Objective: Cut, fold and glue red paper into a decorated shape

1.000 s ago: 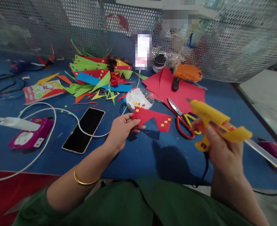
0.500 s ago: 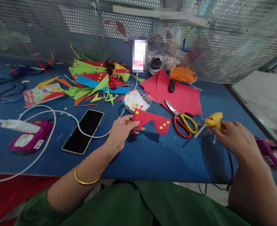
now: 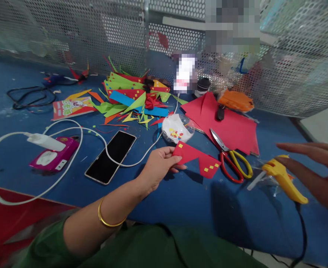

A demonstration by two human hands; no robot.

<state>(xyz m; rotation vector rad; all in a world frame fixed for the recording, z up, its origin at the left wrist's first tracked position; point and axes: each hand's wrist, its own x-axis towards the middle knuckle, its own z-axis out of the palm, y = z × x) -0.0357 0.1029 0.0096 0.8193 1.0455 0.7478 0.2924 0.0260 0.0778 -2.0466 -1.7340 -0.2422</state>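
Between thumb and fingers, my left hand [image 3: 164, 165] pinches a cut piece of red paper [image 3: 190, 154] decorated with small yellow squares. Lifted at the right edge of the view, my right hand [image 3: 317, 167] has its fingers apart and nothing in them. Just left of and below that hand lies a yellow hot glue gun [image 3: 289, 182] on the blue table, its cord running down toward the front. Scissors [image 3: 231, 158] with one red and one yellow handle lie beside the red piece. A clear round dish [image 3: 190, 128] holds white paper and small yellow and red bits.
Red paper sheets [image 3: 233, 126] lie behind the scissors under a black object [image 3: 220, 112] and near an orange packet [image 3: 236, 100]. Coloured paper cut-outs [image 3: 124, 95] pile up at the back. A dark phone [image 3: 110, 158], white cable and purple power socket [image 3: 54, 156] occupy the left.
My right hand has let go of the glue gun and risen to the right; the gun now lies on the table. The view has shifted left. My left hand still holds the red paper.
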